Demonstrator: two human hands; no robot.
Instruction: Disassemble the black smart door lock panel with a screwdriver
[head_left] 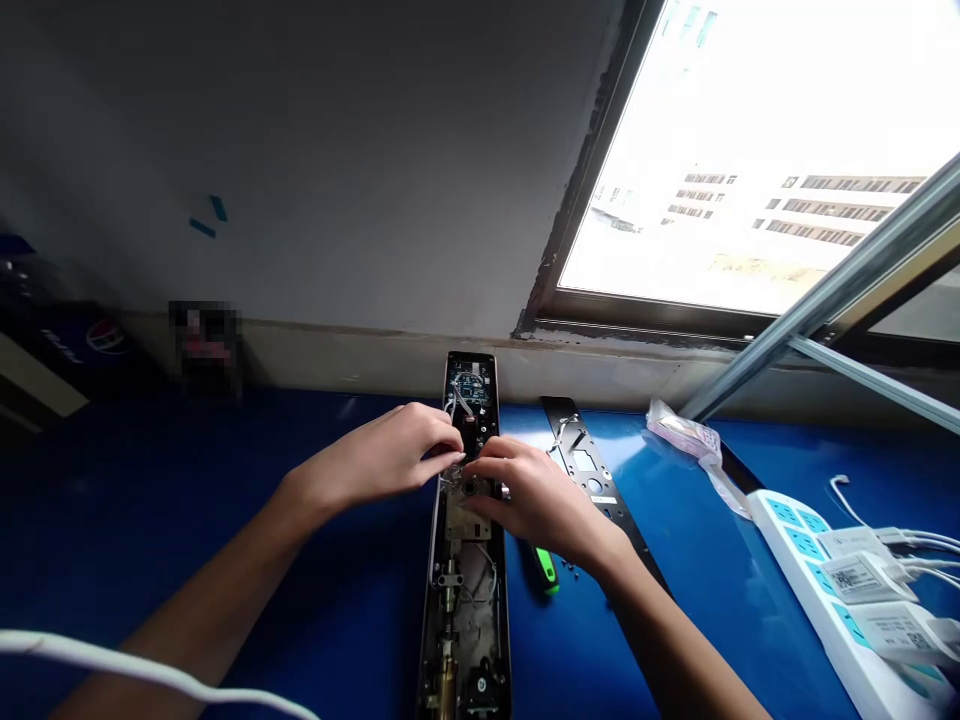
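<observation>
An electronic door lock panel [465, 590] lies lengthwise on the blue workbench [225, 520], its back open, with a circuit board [471, 390] at the far end and exposed wires and brass parts along it. My left hand [382, 460] and my right hand [525, 495] meet over the lock's middle, fingertips on its metal mechanism. Whatever lies between the fingers is hidden. Under my right wrist, a green-handled screwdriver [546, 568] lies to the right of the lock, with several small screws [574, 572] near it. A black metal mounting plate [581, 470] lies beyond my right hand.
A white power strip [814, 590] with several plugged-in adapters lies at the right, and a plastic bag [686, 435] lies beyond it. A white cable [135, 665] crosses the lower left. A wall and a window frame [585, 190] edge the bench's far side.
</observation>
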